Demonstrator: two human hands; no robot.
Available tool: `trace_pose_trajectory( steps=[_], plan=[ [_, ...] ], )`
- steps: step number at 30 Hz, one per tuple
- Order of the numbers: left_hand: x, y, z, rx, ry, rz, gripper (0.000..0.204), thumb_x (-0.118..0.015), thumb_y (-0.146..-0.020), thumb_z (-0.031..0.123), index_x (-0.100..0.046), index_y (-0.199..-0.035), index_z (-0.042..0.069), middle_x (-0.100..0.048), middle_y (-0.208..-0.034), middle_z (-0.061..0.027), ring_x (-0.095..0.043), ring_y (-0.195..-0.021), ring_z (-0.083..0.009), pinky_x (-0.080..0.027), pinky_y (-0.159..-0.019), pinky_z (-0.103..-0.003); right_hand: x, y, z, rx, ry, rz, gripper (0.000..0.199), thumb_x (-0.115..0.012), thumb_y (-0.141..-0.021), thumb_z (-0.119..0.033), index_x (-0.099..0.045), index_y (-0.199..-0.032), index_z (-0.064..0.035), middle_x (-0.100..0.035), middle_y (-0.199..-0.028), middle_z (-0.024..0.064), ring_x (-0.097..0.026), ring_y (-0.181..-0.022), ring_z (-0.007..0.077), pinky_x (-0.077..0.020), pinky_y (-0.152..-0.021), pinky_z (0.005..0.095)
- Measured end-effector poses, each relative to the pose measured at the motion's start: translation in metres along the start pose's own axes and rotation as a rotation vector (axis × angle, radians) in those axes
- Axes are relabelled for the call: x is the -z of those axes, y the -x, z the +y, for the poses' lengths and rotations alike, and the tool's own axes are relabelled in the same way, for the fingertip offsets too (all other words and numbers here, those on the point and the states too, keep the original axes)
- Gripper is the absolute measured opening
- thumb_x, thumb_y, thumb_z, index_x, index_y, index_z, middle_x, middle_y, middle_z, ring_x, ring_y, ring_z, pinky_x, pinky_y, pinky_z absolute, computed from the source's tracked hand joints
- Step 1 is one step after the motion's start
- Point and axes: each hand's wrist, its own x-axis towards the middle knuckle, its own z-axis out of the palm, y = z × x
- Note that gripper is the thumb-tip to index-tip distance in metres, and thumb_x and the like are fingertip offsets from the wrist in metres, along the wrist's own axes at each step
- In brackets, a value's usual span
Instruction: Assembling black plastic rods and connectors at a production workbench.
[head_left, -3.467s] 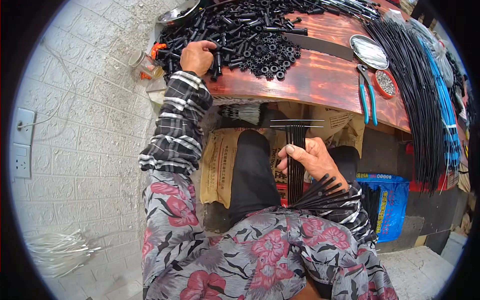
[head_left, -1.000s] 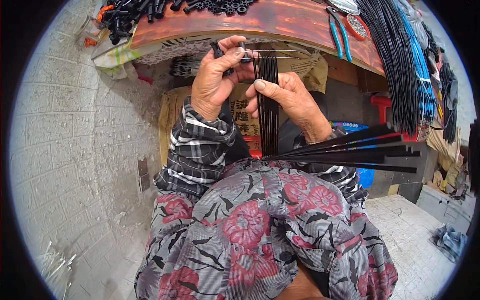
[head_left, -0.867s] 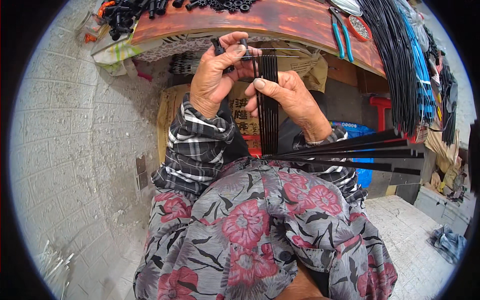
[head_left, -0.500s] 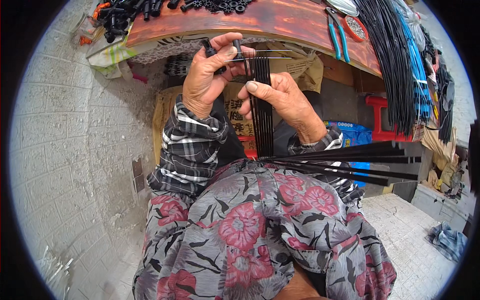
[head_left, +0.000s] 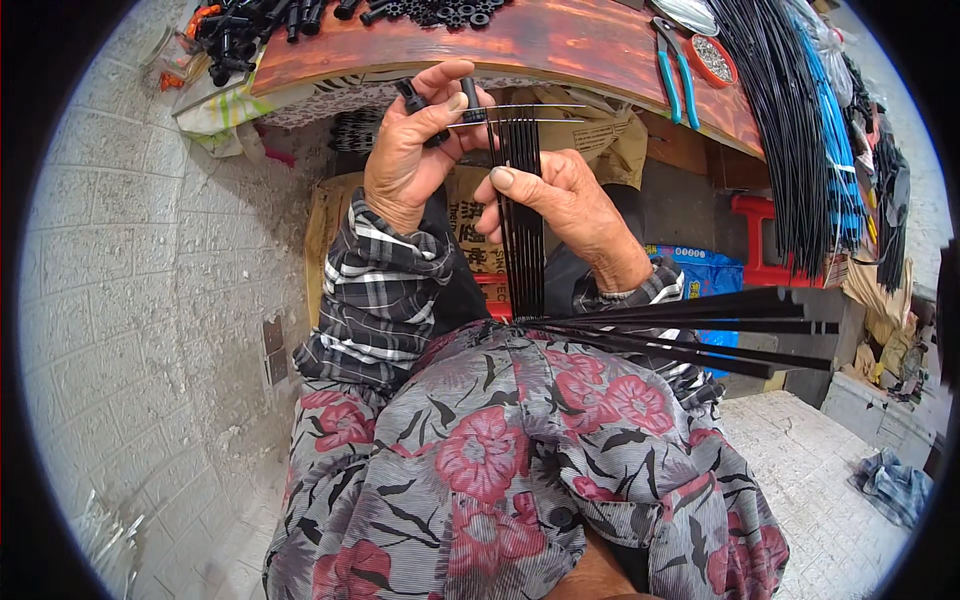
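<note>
My left hand (head_left: 402, 160) is closed around small black plastic tube parts, one standing at the thumb side (head_left: 412, 97) and a second black tube (head_left: 473, 95) by the fingers. Two thin metal wires (head_left: 556, 121) run sideways from this hand across the tops of a row of thin black ribs (head_left: 527, 265), which look like umbrella ribs. My right hand (head_left: 575, 205) pinches the ribs between thumb and fingers, just below the wires. From the ribs' lower end at my lap, longer black rods (head_left: 700, 320) fan out to the right. Exactly how the wires meet the ribs is too small to tell.
Ahead stands a reddish wooden table (head_left: 400, 45) with piled black parts (head_left: 235, 35), blue-handled pliers (head_left: 676, 75) and a red bowl of small metal bits (head_left: 712, 60). Bundled black rods (head_left: 790, 130) hang over its right edge. A white brick wall (head_left: 110, 250) lies left.
Both hands stay nearly in place. The black tubes in my left hand have shifted and tilted slightly, and the ribs' tops have moved a little against the wires.
</note>
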Motion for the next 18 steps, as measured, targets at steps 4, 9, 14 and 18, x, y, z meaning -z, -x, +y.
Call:
trace_pose_trajectory(
  steps=[4, 9, 14, 18],
  plan=[
    [-0.003, 0.0005, 0.0, 0.01, 0.007, 0.023, 0.025, -0.06, -0.094, 0.009, -0.058, -0.119, 0.005, -0.065, -0.101, -0.0117, -0.065, -0.088, -0.019, -0.06, -0.076, -0.036, 0.0001, 0.0007, 0.0001, 0.003, -0.002, 0.002, 0.033, -0.062, -0.094, -0.03, -0.068, -0.09, 0.0019, -0.069, -0.07, 0.0109, -0.067, -0.059, 0.0131, -0.0552, -0.052, 0.0249],
    [-0.0001, 0.0019, -0.0029, -0.005, 0.053, 0.064, 0.023, -0.063, -0.091, 0.007, -0.059, -0.113, 0.006, -0.065, -0.099, -0.0106, -0.065, -0.089, -0.0198, -0.06, -0.075, -0.037, -0.0014, 0.0009, -0.0002, -0.014, 0.004, 0.009, 0.034, -0.062, -0.094, -0.031, -0.068, -0.091, 0.0017, -0.069, -0.07, 0.0106, -0.067, -0.059, 0.0128, -0.0549, -0.053, 0.0243],
    [0.0031, 0.0, -0.004, -0.022, 0.068, 0.09, 0.023, -0.065, -0.089, 0.005, -0.061, -0.112, 0.007, -0.066, -0.099, -0.0116, -0.066, -0.085, -0.0209, -0.06, -0.074, -0.038, -0.0005, 0.0007, 0.0012, 0.005, -0.002, 0.004, 0.033, -0.061, -0.095, -0.03, -0.068, -0.091, 0.0014, -0.069, -0.07, 0.0101, -0.067, -0.059, 0.0127, -0.0545, -0.053, 0.0237],
    [-0.0013, 0.0013, 0.0005, -0.013, 0.03, 0.132, 0.024, -0.064, -0.09, 0.006, -0.06, -0.113, 0.007, -0.067, -0.103, -0.0143, -0.067, -0.083, -0.0213, -0.061, -0.074, -0.039, -0.0011, 0.0008, -0.0001, 0.026, 0.018, 0.003, 0.032, -0.059, -0.096, -0.029, -0.068, -0.09, 0.0011, -0.069, -0.07, 0.0099, -0.067, -0.059, 0.0124, -0.0533, -0.053, 0.0228]
  ],
)
